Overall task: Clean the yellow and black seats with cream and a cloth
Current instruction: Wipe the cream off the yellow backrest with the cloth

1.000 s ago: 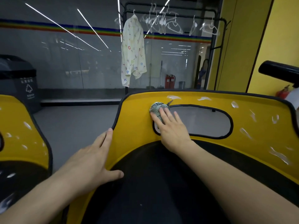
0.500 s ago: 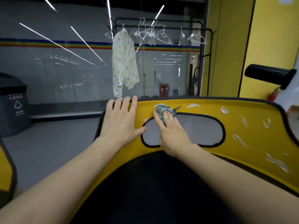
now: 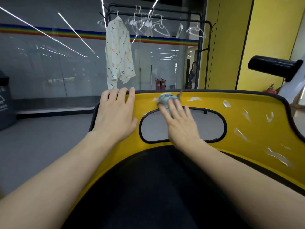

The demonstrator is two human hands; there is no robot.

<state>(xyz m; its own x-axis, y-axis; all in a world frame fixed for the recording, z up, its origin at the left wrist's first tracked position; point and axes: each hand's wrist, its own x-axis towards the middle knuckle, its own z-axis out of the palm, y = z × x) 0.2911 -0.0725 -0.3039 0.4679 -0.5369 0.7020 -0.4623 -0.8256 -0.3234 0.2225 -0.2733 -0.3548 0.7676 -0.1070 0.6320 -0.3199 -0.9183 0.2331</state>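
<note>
Head view, looking down at a yellow seat [image 3: 206, 151] with a black cushion, filling the lower centre and right of the frame. Its curved yellow backrest has black piping along the rim and an oval cut-out [image 3: 203, 126] at centre, also edged in black. A small bunched grey-green cloth [image 3: 165, 98] is pressed flat to the yellow strip between the cut-out and the top rim, under the outstretched fingertips of the right hand [image 3: 179, 124], whose fingers lie straight and spread, not curled around it. The left hand [image 3: 115, 114] lies open on the backrest's upper left corner, fingertips hooked over the rim. White smears of cream [image 3: 227, 104] dot the backrest to the right, unwiped. Left of the seat, bare grey floor [image 3: 44, 138] lies open. Behind stands a black clothes rack [image 3: 200, 52] holding one pale shirt [image 3: 119, 57] and empty hangers.
</note>
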